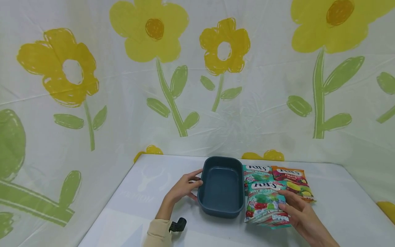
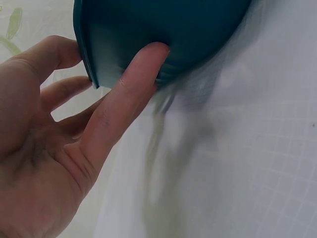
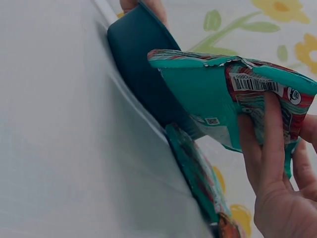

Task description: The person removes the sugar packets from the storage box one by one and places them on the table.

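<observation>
A dark teal rectangular box (image 1: 220,187) with rounded corners stands on the table. My left hand (image 1: 184,188) holds it at its left side, the thumb (image 2: 143,62) against the outer wall and a finger bent at the rim. My right hand (image 1: 297,212) grips a green FOX'S mint candy bag (image 1: 266,202), thumb on one face and fingers on the other. The bag is raised just right of the box, its printed front up in the head view. In the right wrist view its barcode side (image 3: 255,83) and bottom seal show.
Behind the held bag lie another green FOX'S candy bag (image 1: 256,171) and an orange FOX'S fruits bag (image 1: 293,176), both right of the box. A flower-printed cloth (image 1: 262,103) hangs behind the white table (image 1: 336,199). A black wrist device (image 1: 178,225) sits by the left sleeve.
</observation>
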